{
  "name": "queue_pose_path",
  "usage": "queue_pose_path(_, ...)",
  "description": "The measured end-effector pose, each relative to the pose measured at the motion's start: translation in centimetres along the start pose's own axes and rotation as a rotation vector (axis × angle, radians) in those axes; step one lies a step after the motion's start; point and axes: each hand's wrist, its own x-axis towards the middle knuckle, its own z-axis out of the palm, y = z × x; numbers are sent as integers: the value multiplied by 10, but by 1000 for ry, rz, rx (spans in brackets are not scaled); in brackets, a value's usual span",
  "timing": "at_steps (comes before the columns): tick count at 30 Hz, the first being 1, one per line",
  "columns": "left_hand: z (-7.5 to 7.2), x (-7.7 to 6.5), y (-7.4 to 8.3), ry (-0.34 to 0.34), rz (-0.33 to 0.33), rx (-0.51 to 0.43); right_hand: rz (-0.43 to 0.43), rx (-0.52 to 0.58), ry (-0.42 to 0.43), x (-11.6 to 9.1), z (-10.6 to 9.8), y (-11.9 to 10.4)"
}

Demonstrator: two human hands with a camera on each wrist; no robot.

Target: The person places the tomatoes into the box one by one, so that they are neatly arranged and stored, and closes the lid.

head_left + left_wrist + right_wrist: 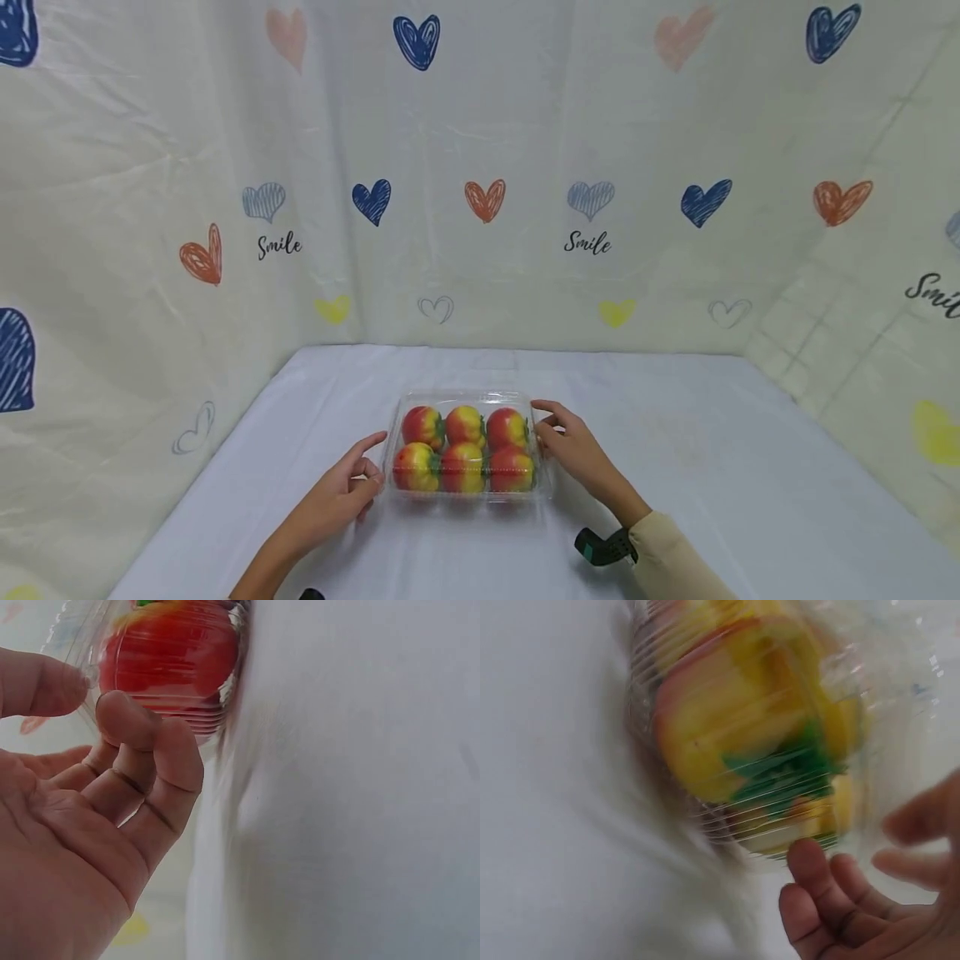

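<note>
A clear plastic clamshell box [467,497] sits on the white-covered table, its lid down over several red-and-yellow fruits [462,468] in two rows. Green leaves [787,769] show on one fruit through the ribbed side. At the box's left end is my left hand [341,500], index finger extended toward the rim, other fingers bent. Its fingertips [124,716] lie right at the plastic edge. My right hand [577,450] is at the opposite end, fingertips by the upper right corner. In the right wrist view, thumb and fingers are apart beside the box wall.
A white cloth [712,467] covers the table. Behind it and at both sides hangs a pale curtain [517,275] printed with hearts and "Smile". A black wrist strap [606,547] is on the right forearm, next to a beige sleeve [675,554].
</note>
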Motion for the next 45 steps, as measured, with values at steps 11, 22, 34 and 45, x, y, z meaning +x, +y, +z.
queue_pose_path(11,2,1,-5,28,-11,-15,82,38,-151,-45,-11,-14)
queue_pose_path(22,3,2,-7,-3,14,-36,144,215,-204,-74,1,-9)
queue_pose_path(34,0,2,-5,-10,14,-36,189,279,-127,-74,9,-8)
queue_pose_path(45,0,2,-4,-21,46,-41,184,253,-120,-76,6,-8)
